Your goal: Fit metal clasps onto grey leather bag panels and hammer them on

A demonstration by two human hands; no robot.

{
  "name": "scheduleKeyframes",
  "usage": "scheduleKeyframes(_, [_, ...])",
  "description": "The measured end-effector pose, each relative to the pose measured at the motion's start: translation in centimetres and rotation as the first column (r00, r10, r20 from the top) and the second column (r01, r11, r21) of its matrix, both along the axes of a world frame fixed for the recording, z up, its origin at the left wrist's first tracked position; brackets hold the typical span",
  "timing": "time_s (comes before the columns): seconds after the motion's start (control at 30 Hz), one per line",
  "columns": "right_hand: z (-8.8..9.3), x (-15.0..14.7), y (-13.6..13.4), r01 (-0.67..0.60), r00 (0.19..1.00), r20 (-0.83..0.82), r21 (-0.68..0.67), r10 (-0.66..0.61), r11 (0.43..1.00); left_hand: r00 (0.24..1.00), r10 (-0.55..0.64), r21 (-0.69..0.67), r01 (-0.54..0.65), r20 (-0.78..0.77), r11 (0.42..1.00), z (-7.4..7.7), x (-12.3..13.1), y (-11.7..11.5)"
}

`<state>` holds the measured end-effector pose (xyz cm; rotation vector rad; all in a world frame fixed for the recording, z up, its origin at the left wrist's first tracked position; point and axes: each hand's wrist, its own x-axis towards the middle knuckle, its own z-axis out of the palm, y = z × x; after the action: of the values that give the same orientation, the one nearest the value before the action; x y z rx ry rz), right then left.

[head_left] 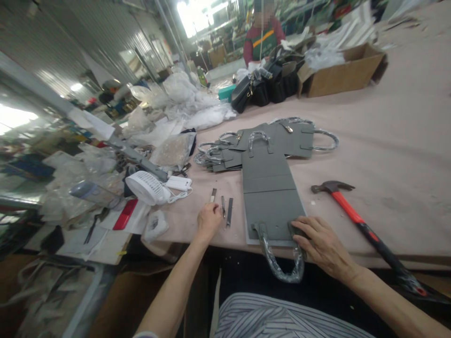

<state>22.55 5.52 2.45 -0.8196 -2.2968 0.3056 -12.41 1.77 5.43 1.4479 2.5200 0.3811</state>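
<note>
A flat grey bag panel with plastic-wrapped handles lies on the pink table in front of me. My right hand rests flat on the panel's near right corner, fingers spread, beside the near handle that hangs over the table edge. My left hand is curled over small metal tools lying to the left of the panel; whether it grips one is hidden.
A hammer with a red and black handle lies right of the panel. More grey panels are stacked behind it. A white fan, plastic bags and clutter fill the left. Black bags, a cardboard box and another person are at the far end.
</note>
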Motion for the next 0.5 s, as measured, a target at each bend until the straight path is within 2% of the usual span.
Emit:
scheduleKeyframes(0.07, [0.3, -0.2, 0.6, 0.014, 1.0, 0.004, -0.027, -0.014, 1.0, 1.0, 0.012, -0.09, -0.012, -0.004, 0.996, 0.3, -0.2, 0.7])
scheduleKeyframes(0.3, [0.3, -2.0, 2.7, 0.085, 0.996, 0.006, -0.014, -0.085, 0.996, 0.999, 0.037, -0.227, -0.042, -0.028, 0.973, 0.2, -0.1, 3.7])
scheduleKeyframes(0.4, [0.3, -3.1, 3.0, 0.113, 0.994, 0.014, -0.03, -0.113, 0.993, 0.999, 0.023, -0.26, -0.032, -0.038, 0.965, 0.7, 0.0, 4.4])
scheduleKeyframes(0.5, [0.0, -3.8, 3.1, 0.146, 0.988, 0.046, -0.043, -0.144, 0.988, 0.997, -0.012, -0.237, -0.006, -0.073, 0.971, 1.1, 0.4, 4.4])
